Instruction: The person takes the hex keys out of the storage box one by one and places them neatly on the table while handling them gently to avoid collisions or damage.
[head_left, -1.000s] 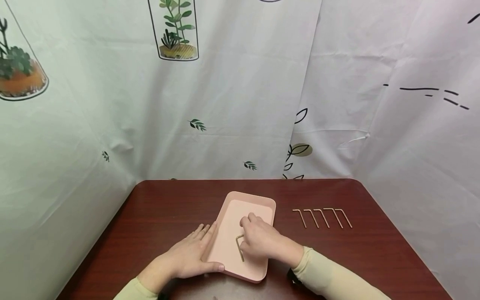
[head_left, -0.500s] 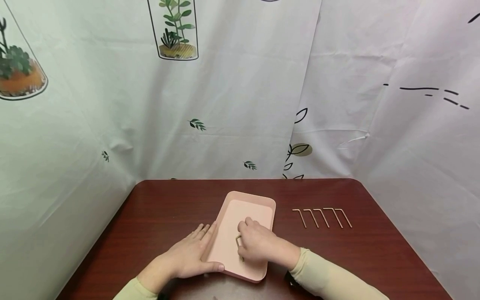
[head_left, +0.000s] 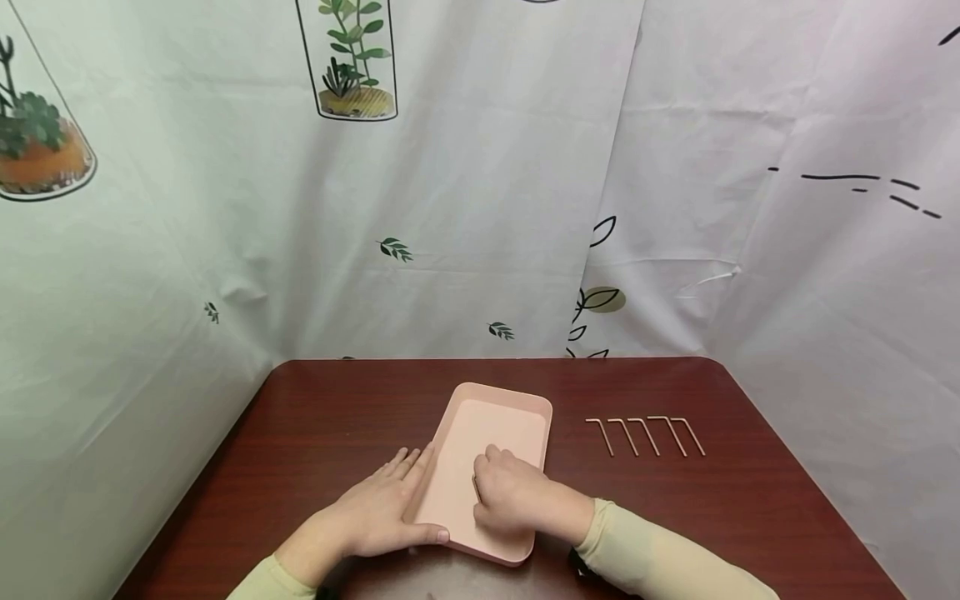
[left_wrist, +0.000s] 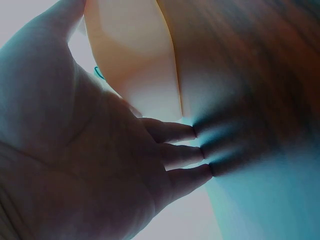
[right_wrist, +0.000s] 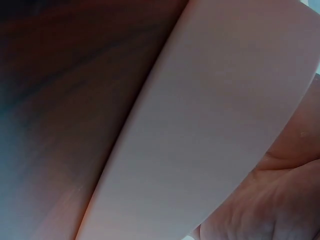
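Observation:
A pink rectangular tray (head_left: 487, 421) lies at a slant on the table in the head view. My left hand (head_left: 378, 508) rests along its left side, fingers straight and thumb at the near rim. The left wrist view shows that palm (left_wrist: 85, 140) beside the tray wall (left_wrist: 142, 65). Inside the tray, my right hand (head_left: 513, 493) has its fingers curled round a brass-coloured hex key (head_left: 476, 489); only a short piece of the key shows. In the right wrist view the tray wall (right_wrist: 195, 110) covers much of the right hand (right_wrist: 285, 195), hiding its fingertips.
Several more L-shaped hex keys (head_left: 649, 437) lie in a row on the table to the right of the tray. The dark red-brown table (head_left: 360, 408) ends against white printed curtains (head_left: 450, 208) at the back and both sides.
My right hand has lowered and come slightly nearer and to the left over the hex key in the tray, closing its fingers round it. The left hand and tray have stayed put.

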